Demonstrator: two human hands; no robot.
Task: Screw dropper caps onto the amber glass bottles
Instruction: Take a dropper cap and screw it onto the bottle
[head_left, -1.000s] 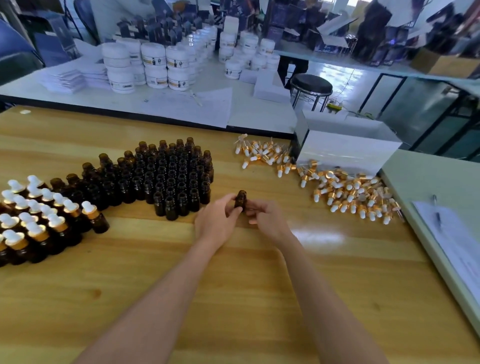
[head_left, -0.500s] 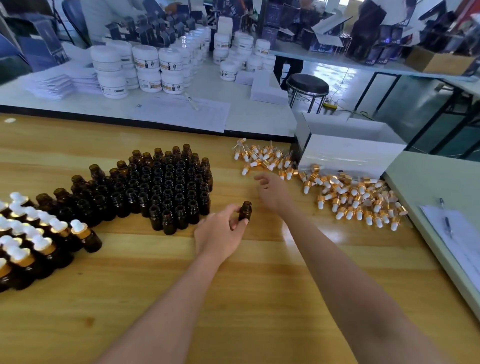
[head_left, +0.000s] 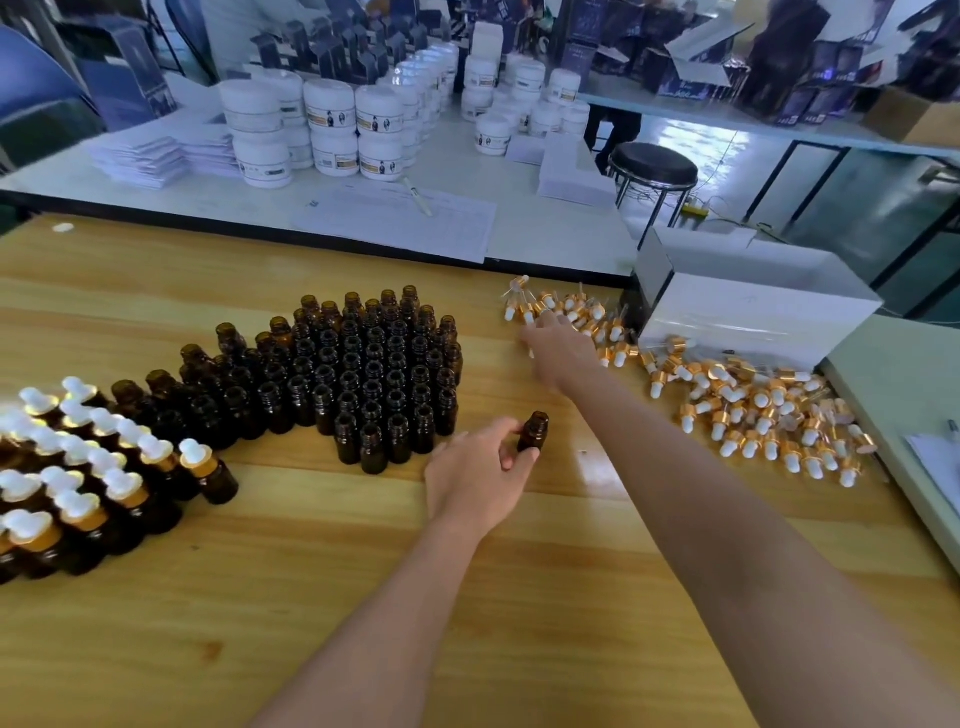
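Has taken the right hand (head_left: 558, 345) off the amber bottle (head_left: 533, 432) and stretched it forward across the wooden table (head_left: 519, 597) to the far-left end of the scattered dropper caps (head_left: 582, 312), fingers extended and blurred. Now grips the bottle with the left hand (head_left: 478, 470) alone.
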